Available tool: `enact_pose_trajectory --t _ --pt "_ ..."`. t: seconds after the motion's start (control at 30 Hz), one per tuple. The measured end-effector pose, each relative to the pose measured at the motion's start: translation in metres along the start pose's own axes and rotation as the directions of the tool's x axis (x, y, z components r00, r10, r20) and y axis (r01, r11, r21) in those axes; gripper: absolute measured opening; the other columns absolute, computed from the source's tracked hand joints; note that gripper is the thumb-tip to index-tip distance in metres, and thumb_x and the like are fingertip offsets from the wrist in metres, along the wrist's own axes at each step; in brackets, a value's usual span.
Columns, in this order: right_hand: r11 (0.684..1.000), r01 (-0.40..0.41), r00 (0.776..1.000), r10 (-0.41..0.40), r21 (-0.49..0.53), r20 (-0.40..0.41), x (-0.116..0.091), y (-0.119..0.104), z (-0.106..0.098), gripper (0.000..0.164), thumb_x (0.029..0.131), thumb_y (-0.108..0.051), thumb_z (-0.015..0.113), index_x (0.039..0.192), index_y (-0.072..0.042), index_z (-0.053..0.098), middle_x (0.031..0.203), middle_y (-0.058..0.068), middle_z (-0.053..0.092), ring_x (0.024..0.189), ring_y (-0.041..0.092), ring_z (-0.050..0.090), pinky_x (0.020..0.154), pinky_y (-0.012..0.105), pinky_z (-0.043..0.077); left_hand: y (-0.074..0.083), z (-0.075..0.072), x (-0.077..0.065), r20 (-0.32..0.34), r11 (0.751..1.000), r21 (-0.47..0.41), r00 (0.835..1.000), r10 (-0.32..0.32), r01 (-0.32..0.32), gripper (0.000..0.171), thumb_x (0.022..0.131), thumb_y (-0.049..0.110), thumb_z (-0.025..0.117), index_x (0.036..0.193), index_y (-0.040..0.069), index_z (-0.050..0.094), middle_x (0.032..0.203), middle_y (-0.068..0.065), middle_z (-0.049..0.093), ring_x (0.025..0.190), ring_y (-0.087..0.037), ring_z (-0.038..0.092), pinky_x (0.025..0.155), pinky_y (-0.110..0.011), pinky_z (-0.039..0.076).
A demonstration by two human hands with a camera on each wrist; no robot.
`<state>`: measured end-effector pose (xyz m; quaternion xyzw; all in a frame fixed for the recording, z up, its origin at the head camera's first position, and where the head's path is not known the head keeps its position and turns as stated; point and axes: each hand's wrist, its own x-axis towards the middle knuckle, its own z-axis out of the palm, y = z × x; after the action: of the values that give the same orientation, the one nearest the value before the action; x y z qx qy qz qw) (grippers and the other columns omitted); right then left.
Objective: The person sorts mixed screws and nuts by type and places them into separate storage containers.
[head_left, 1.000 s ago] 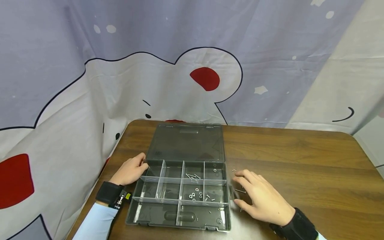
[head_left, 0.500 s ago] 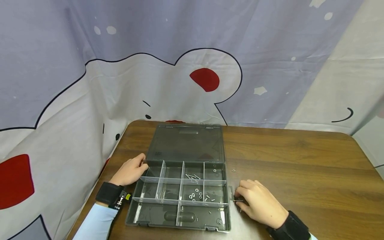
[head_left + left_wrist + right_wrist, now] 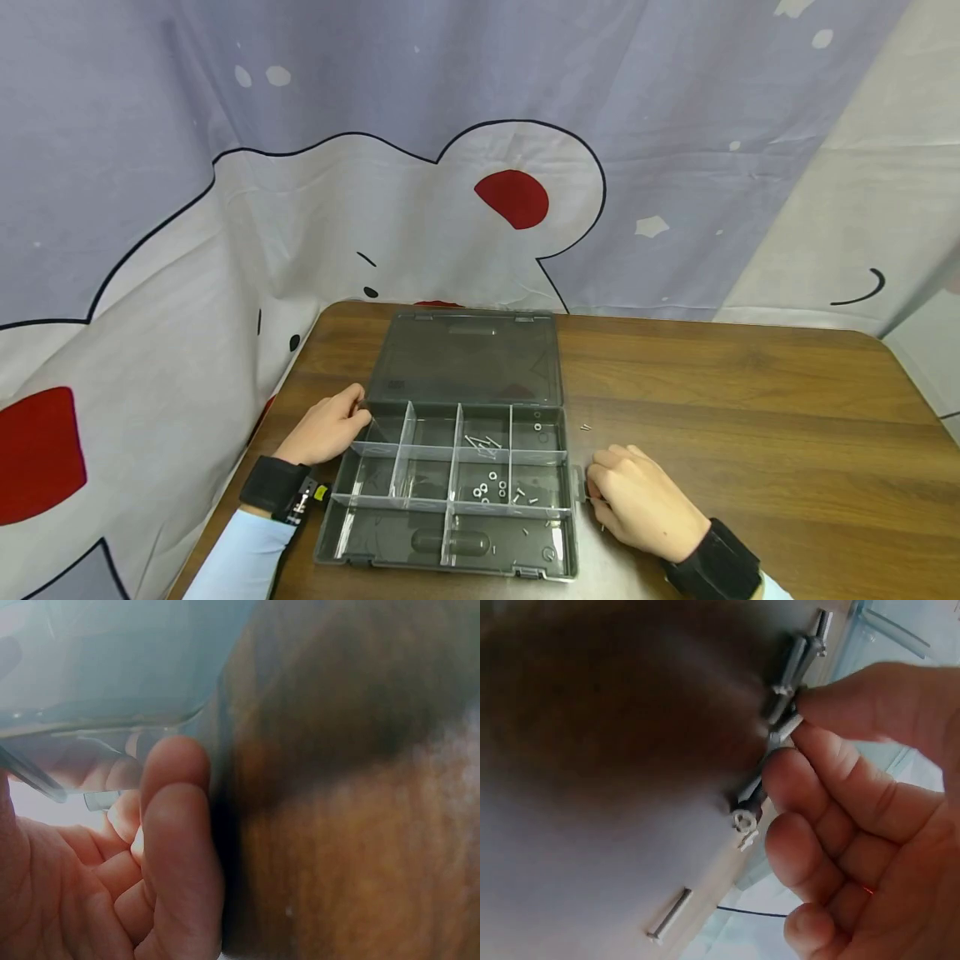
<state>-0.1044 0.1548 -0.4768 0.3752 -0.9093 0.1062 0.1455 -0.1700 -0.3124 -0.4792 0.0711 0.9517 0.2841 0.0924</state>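
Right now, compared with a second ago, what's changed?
The right hand changed: its fingers, spread apart before, have drawn together and slightly toward the person, beside the box. Thumb and fingers now appear to pinch a screw. The left hand stays gripping the box's left side, and the box and its open lid lie as before.

Left hand [image 3: 324, 427] holding open box [image 3: 378, 532]; right hand [image 3: 643, 502] beside.
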Motion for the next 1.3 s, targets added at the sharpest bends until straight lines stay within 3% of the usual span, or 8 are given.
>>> enact_pose_trajectory --t 0.2,0.4,0.57,0.8,1.07,1.3 --pt "0.995 -0.04 0.999 0.041 0.089 -0.01 0.005 0.003 -0.011 0.036 0.058 -0.007 0.076 0.065 -0.025 0.046 0.064 -0.019 0.036 0.061 -0.001 0.034 0.06 0.023 0.037 -0.001 0.001 -0.001 0.0 1.0 -0.004 1.0 -0.001 0.001 0.012 0.101 0.018 0.048 0.093 0.012 0.043 0.07 0.0 0.04 0.055 -0.017 0.037 0.059 -0.03 0.029" --pt "0.986 -0.073 0.993 0.086 0.149 -0.078 0.018 0.01 -0.028 0.035 0.058 -0.002 0.074 0.067 -0.025 0.048 0.064 -0.016 0.042 0.061 -0.003 0.035 0.056 0.018 0.035 -0.002 0.0 -0.002 -0.003 1.0 -0.002 1.0 -0.004 0.004 0.012 0.1 0.018 0.049 0.092 0.012 0.043 0.07 0.0 0.04 0.055 -0.017 0.038 0.059 -0.03 0.029" --pt "0.987 -0.014 0.989 0.037 0.161 -0.143 0.045 0.01 -0.038 0.032 0.062 -0.001 0.075 0.071 -0.023 0.053 0.067 -0.013 0.049 0.064 0.0 0.041 0.059 0.019 0.041 -0.004 0.0 -0.002 -0.006 1.0 0.005 1.0 -0.009 0.009 0.012 0.101 0.019 0.049 0.092 0.012 0.043 0.071 0.0 0.041 0.056 -0.017 0.039 0.059 -0.031 0.029" --pt "0.971 0.072 0.988 -0.038 0.229 -0.149 0.089 0.001 -0.042 0.027 0.071 0.0 0.076 0.076 -0.02 0.059 0.072 -0.01 0.057 0.068 0.004 0.053 0.064 0.023 0.048 -0.005 0.0 -0.002 0.0 1.0 0.001 1.0 -0.011 0.011 0.011 0.1 0.019 0.049 0.093 0.012 0.044 0.07 0.0 0.04 0.055 -0.017 0.038 0.059 -0.031 0.029" --pt "0.955 0.145 0.984 -0.113 0.258 -0.135 0.129 -0.017 -0.042 0.023 0.077 -0.001 0.077 0.079 -0.018 0.062 0.075 -0.007 0.059 0.07 0.006 0.052 0.066 0.023 0.047 -0.003 0.0 -0.001 0.002 1.0 0.001 1.0 0.0 0.0 0.012 0.101 0.019 0.049 0.093 0.011 0.043 0.07 0.0 0.04 0.055 -0.017 0.037 0.059 -0.031 0.029" --pt "0.951 0.184 0.979 -0.157 0.249 -0.128 0.15 -0.027 -0.034 0.022 0.079 -0.001 0.076 0.079 -0.018 0.063 0.075 -0.007 0.059 0.068 0.006 0.048 0.068 0.026 0.044 -0.003 0.001 0.001 -0.004 1.0 0.002 1.0 0.003 -0.003 0.011 0.1 0.019 0.049 0.093 0.012 0.044 0.07 0.0 0.04 0.056 -0.017 0.038 0.06 -0.031 0.029"
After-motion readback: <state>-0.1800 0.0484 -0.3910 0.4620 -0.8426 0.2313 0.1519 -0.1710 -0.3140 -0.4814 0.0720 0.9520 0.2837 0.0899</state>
